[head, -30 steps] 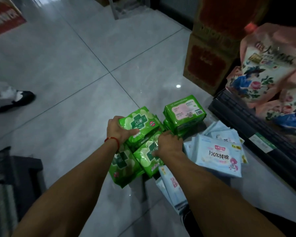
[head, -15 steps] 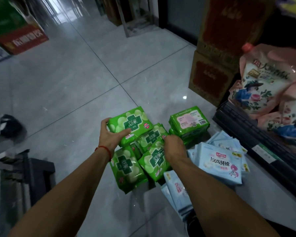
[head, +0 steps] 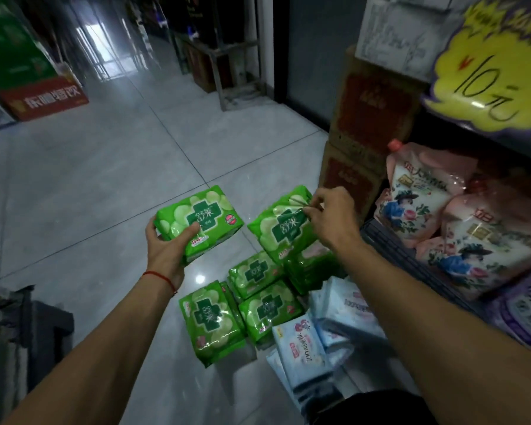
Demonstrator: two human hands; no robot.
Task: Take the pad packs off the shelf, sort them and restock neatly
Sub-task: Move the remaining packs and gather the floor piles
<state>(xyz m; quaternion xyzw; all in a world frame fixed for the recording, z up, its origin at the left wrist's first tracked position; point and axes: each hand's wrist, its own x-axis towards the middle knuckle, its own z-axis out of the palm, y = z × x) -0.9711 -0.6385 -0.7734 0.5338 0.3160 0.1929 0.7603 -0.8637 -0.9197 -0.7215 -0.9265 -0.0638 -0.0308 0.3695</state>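
Left of the shelf (head: pixel 411 256), open floor (head: pixel 89 194) is lying; left hand (head: pixel 166 250) is gripping one green pack (head: pixel 200 219), right hand (head: pixel 331 222) fingers pinching another green pack (head: pixel 282 228).

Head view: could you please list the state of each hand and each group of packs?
Left hand: grips a green pad pack, lifted.
Right hand: pinches the wrapper of a second green pack, lifted.
Other green packs: lying on the floor.
Blue-white packs: heaped on the floor.
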